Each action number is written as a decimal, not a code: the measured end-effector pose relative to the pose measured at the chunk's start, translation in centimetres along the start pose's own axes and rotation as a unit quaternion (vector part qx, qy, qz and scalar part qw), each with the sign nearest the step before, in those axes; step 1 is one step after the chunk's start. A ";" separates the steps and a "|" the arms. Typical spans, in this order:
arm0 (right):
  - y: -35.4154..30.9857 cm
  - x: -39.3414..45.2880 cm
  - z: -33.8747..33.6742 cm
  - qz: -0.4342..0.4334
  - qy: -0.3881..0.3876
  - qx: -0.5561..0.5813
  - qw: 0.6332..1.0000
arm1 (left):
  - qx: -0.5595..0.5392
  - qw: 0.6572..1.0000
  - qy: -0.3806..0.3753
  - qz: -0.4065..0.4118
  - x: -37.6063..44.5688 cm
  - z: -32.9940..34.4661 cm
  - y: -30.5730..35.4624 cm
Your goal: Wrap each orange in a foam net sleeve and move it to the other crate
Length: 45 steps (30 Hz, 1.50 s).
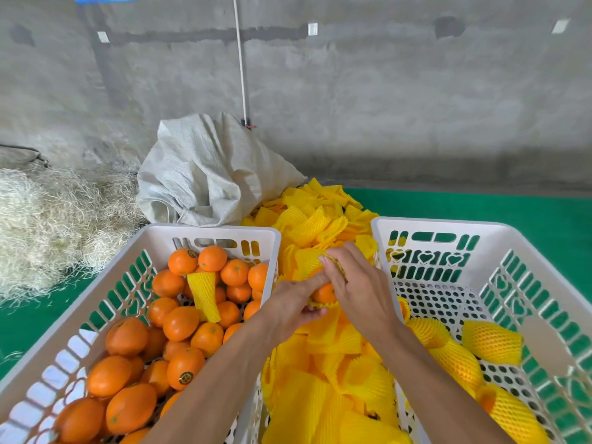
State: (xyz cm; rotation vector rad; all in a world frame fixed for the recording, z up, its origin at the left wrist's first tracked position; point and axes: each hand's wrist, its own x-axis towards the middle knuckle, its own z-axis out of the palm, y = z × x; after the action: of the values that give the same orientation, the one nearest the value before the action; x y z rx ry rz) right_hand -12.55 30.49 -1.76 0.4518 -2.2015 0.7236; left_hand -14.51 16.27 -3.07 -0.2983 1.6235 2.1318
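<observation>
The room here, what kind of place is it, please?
Probably a simple fruit packing shed: a bare concrete wall, a crate of loose oranges, and a pile of foam net sleeves.

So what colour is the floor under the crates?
Green: the flat floor mat under the white plastic crates shows best in the head view.

The crates [211, 232] are smooth white plastic. The oranges [182, 323] look shiny. The yellow sleeves [320, 395] are soft bumpy foam. The sack [208, 174] is rough woven cloth.
</observation>
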 end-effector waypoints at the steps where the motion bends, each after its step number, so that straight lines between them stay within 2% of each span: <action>1: 0.0 0.2 -0.1 -0.017 0.003 -0.011 1.000 | -0.012 1.000 0.008 0.001 0.0 0.1 0.0; 5: 0.0 0.6 -0.4 -0.018 0.008 0.008 1.000 | -0.032 0.998 0.039 0.032 0.0 0.5 -0.3; 8: -0.3 0.8 -0.6 0.014 0.027 0.065 0.997 | -0.048 0.995 0.033 0.076 0.3 0.3 -0.2; 11: -0.2 1.0 -0.8 0.015 0.045 0.095 0.994 | -0.073 0.994 0.011 0.076 0.3 0.6 -0.3; 13: -0.1 1.0 -0.9 0.037 0.022 0.085 0.995 | -0.095 0.993 -0.001 0.070 0.2 0.8 -0.4; 17: 0.2 0.6 -0.5 0.095 -0.026 0.030 0.995 | -0.101 0.985 -0.049 0.131 0.2 0.6 0.1; 21: 1.1 0.6 -0.3 0.076 -0.063 0.009 0.995 | -0.092 0.982 -0.086 0.144 -0.1 0.7 0.1; 27: 1.0 0.7 -0.7 0.027 -0.062 -0.022 0.997 | 0.001 0.994 0.014 0.112 -0.5 0.6 0.0; 32: 0.0 0.7 -0.4 -0.035 -0.037 -0.014 0.999 | 0.102 0.967 0.132 0.193 0.1 1.2 -0.4; 34: -0.2 0.7 -0.3 -0.002 -0.029 0.026 0.999 | 0.145 0.949 0.162 0.229 0.4 0.9 -0.8; 38: -0.3 0.6 0.1 0.166 -0.033 0.059 0.984 | 0.143 0.932 0.159 0.291 0.0 0.9 -1.0; 43: 0.4 -0.1 1.3 0.237 -0.117 0.080 0.961 | 0.246 0.884 0.154 0.367 0.0 0.7 -1.6; 45: 0.7 0.0 1.3 0.274 -0.110 0.109 0.949 | 0.265 0.877 0.115 0.385 -0.2 1.0 -1.3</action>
State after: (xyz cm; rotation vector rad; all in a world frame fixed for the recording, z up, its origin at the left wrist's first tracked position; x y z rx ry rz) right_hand -13.64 30.18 -2.69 0.0131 -2.4964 1.2715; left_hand -13.61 17.47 -3.81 0.3511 2.7203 2.0540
